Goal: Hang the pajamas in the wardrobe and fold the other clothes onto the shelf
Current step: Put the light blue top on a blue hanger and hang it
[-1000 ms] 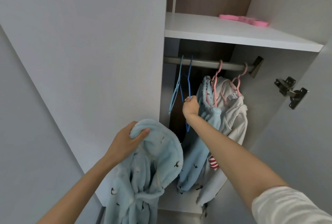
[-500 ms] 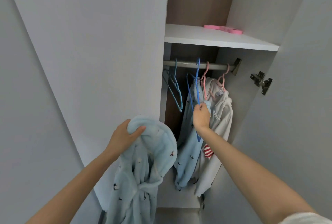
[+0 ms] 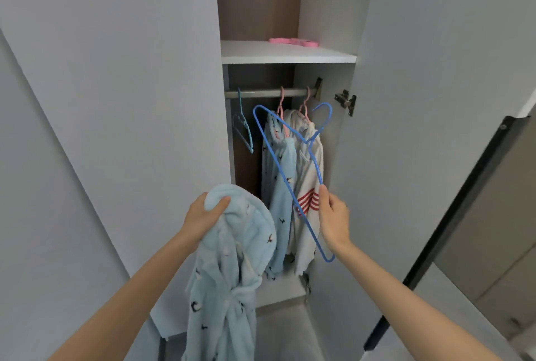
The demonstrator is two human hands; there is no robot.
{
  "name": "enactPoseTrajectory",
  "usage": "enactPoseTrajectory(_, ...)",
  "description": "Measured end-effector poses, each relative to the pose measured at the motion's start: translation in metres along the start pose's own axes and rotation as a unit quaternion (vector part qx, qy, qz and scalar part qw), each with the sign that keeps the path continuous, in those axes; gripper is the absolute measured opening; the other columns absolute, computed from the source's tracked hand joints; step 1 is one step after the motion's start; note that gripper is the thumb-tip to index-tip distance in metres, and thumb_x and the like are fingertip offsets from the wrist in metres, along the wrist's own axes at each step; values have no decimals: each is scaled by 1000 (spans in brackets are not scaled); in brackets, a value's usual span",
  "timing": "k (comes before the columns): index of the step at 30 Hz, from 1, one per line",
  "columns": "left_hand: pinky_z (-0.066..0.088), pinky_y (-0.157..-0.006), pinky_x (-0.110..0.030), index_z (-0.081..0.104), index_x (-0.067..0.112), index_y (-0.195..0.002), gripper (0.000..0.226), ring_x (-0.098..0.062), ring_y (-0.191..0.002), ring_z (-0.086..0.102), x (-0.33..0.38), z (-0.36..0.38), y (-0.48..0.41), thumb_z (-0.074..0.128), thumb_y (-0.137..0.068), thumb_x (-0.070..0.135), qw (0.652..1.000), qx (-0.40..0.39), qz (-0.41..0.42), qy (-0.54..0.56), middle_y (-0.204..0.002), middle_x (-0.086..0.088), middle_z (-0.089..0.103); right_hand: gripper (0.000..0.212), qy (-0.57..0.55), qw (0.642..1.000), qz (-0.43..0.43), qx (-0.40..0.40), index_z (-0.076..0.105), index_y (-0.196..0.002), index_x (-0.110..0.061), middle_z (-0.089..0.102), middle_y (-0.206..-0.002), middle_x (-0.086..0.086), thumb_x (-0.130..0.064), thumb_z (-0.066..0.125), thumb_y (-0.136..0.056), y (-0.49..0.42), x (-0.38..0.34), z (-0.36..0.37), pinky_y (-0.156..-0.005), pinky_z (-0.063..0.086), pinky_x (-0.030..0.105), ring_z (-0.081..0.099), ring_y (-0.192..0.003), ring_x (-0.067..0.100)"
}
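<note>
Hanger lifted off rail, pinched in right hand | left hand grips pajamas

No readable text, brand, number or sign anywhere. A small label sits at the collar of the white garment hanging on the rail; too small and blurred to read.

pajama robe hem cut off below, pink item indistinct
</note>
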State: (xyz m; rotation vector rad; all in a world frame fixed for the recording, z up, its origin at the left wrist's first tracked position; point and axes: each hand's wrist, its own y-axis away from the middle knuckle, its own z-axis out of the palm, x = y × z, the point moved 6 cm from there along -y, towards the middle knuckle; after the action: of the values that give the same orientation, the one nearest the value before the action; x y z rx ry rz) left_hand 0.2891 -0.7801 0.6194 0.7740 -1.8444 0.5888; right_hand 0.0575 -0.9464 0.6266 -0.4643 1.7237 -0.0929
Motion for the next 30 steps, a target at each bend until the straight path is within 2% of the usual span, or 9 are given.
enactPoseTrajectory(4,46,-92,-35,58,11,-115,36,-21,-103,56,14,22,17,55,-92,39,1000,-22,16,-15,-114,-3,60,47,4,1000,-3,-26,29,-59,-18,31,-49,-13,-31,36,-103,20,0,-33,-46,24,17,27,-49,3)
enactPoseTrajectory(8,46,-88,-33,60,12,-114,43,-20,-101,58,28,45,33,52,-92,48,999,-43,24,-23,-110,-2,61,43,-9,996,29,-88,38,-67,-12,30,-56,2,-36,34,-103,36,-5,-58,-50,24,25,27,-51,12)
enactPoseTrajectory(12,43,-78,-25,63,20,-99,38,-15,-94,59,33,62,50,49,-90,54,999,-37,6,10,-100,3,63,47,-41,983,60,-168,30,-60,-16,26,-48,-4,-38,37,-101,56,-21,-83,-38,21,17,22,-39,5)
enactPoseTrajectory(16,46,-80,-30,65,24,-85,47,-13,-86,62,31,77,70,48,-83,67,997,-23,-52,58,-91,4,66,46,-53,953,94,-283,29,-61,-20,24,-48,-5,-41,37,-101,80,-34,-104,-39,16,17,18,-40,7)
enactPoseTrajectory(20,50,-89,-38,68,15,-100,54,-24,-95,64,33,89,94,45,-88,62,994,-17,-53,98,-98,-6,69,47,-63,925,110,-357,30,-59,-21,23,-48,-4,-43,36,-100,100,-34,-120,-42,13,23,16,-42,10)
enactPoseTrajectory(23,49,-79,-34,65,15,-92,46,-25,-93,63,33,94,110,35,-98,49,993,5,-46,106,-93,-5,68,44,-26,924,111,-365,34,-62,-21,28,-48,-8,-41,37,-101,105,-27,-130,-39,19,18,20,-42,8)
enactPoseTrajectory(25,45,-75,-30,65,13,-90,48,-22,-92,63,36,98,118,31,-99,47,996,4,-27,88,-91,-4,67,34,23,927,97,-362,44,-72,-19,38,-51,-8,-38,41,-100,106,-22,-133,-39,24,17,25,-42,7)
enactPoseTrajectory(28,43,-84,-29,67,13,-100,49,-15,-94,62,45,108,129,32,-99,46,998,-20,19,62,-99,-1,69,19,32,933,82,-350,50,-96,-17,52,-63,-4,-36,47,-98,107,-24,-130,-41,30,19,32,-41,5)
enactPoseTrajectory(30,46,-90,-33,66,8,-101,51,-16,-97,63,50,117,134,33,-99,47,997,-42,43,50,-99,-3,70,18,-31,941,97,-323,50,-104,-18,59,-70,-4,-34,49,-98,102,-30,-126,-40,31,18,34,-41,5)
